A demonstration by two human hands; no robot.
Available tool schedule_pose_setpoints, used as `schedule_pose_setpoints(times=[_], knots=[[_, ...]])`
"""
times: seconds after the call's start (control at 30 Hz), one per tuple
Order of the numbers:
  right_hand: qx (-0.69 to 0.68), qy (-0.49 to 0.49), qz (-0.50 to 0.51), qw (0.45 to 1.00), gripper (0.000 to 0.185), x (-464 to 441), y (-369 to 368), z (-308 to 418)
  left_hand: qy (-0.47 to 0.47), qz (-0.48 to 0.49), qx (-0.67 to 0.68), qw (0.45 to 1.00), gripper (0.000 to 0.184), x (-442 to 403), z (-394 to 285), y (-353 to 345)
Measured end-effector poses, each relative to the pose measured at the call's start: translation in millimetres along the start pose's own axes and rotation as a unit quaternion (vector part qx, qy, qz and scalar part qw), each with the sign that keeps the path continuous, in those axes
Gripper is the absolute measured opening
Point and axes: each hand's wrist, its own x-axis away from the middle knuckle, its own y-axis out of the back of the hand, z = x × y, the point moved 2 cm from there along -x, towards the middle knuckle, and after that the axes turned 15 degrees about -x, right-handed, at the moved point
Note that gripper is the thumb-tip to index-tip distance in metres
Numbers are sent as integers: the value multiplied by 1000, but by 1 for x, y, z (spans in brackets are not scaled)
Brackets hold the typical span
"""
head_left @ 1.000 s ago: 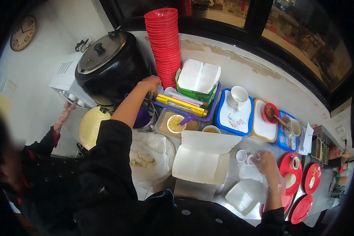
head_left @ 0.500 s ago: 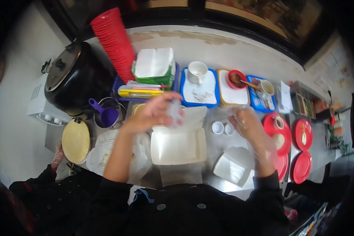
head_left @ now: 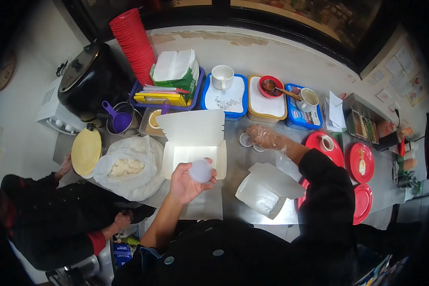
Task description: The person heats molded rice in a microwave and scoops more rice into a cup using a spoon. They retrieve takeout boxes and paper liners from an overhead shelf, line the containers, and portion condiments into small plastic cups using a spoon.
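My bare left hand (head_left: 185, 185) holds a small round translucent lid (head_left: 200, 170) between thumb and fingers, in front of an open white takeout box (head_left: 193, 128). My right hand (head_left: 267, 137), in a clear plastic glove, reaches over small white cups (head_left: 245, 139) on the steel counter; its fingers are bent down at them, and whether it grips one is hidden. Below that hand stands a second open white box (head_left: 264, 190). To the left of the first box lies a white bag of rice (head_left: 127, 167).
Behind are lidded tubs (head_left: 225, 102), a white mug (head_left: 222, 77), a red bowl (head_left: 270, 86) and stacked red bowls (head_left: 133, 47). Red plates (head_left: 362, 162) are at the right. A co-worker's hands (head_left: 123, 220) show at the left, near a black cooker (head_left: 95, 81).
My left hand has come from the blue basket to the front of the open box, carrying the lid. My right hand has moved onto the small cups. The co-worker's second hand has come into view.
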Motion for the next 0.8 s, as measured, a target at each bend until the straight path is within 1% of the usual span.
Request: schedule_pose_setpoints(times=[0.07, 0.1, 0.13, 0.17, 0.2, 0.23, 0.27, 0.3, 0.33, 0.37, 0.43, 0.47, 0.53, 0.57, 0.63, 0.67, 0.73, 0.8], knots=[[21, 5, -34, 999, 10, 5, 8, 2, -7, -21, 1, 1000, 50, 14, 6, 0], [24, 9, -35, 999, 10, 3, 25, 17, -14, -27, 8, 999, 45, 21, 10, 4], [32, -43, -58, 997, 12, 4, 45, 30, -21, -32, 14, 999, 41, 26, 13, 8], [47, -60, -71, 994, 15, 7, 75, 56, -24, -30, 12, 999, 41, 28, 15, 13], [62, -78, -84, 991, 19, 10, 104, 82, -37, -18, -31, 999, 36, 28, 15, 17], [84, -61, -88, 991, 26, 16, 131, 114, -50, -5, -76, 996, 30, 29, 12, 19], [109, -26, -120, 986, 27, 24, 147, 143, -49, -1, -78, 996, 30, 30, 5, 2], [134, 8, -150, 980, 29, 32, 156, 173, -70, -86, -262, 959, 24, 32, -7, -29], [137, 3, -152, 979, 29, 38, 164, 202, -90, -166, -434, 881, 18, 34, -17, -55], [159, 12, -141, 977, 28, 42, 168, 233, -90, -158, -437, 881, 18, 35, -19, -72], [183, 15, -127, 975, 27, 49, 163, 279, -250, -144, -543, 789, 14, 45, -25, -100], [177, 8, -134, 975, 28, 53, 158, 298, -250, -138, -542, 790, 14, 54, -25, -107], [174, 4, -136, 975, 31, 56, 153, 330, -231, -89, -578, 777, 11, 71, -20, -116], [174, -1, -134, 976, 31, 57, 151, 342, -230, -84, -577, 779, 11, 78, -15, -115], [192, 1, -121, 974, 33, 59, 145, 367, -171, -60, -547, 817, 10, 89, -3, -110], [179, -13, -118, 977, 34, 60, 144, 378, -166, -55, -546, 819, 10, 94, 3, -108], [150, -11, -120, 981, 34, 64, 131, 390, -109, -19, -403, 908, 10, 103, 18, -105], [123, -12, -123, 985, 34, 70, 123, 403, -100, -3, -401, 911, 10, 112, 29, -106]])
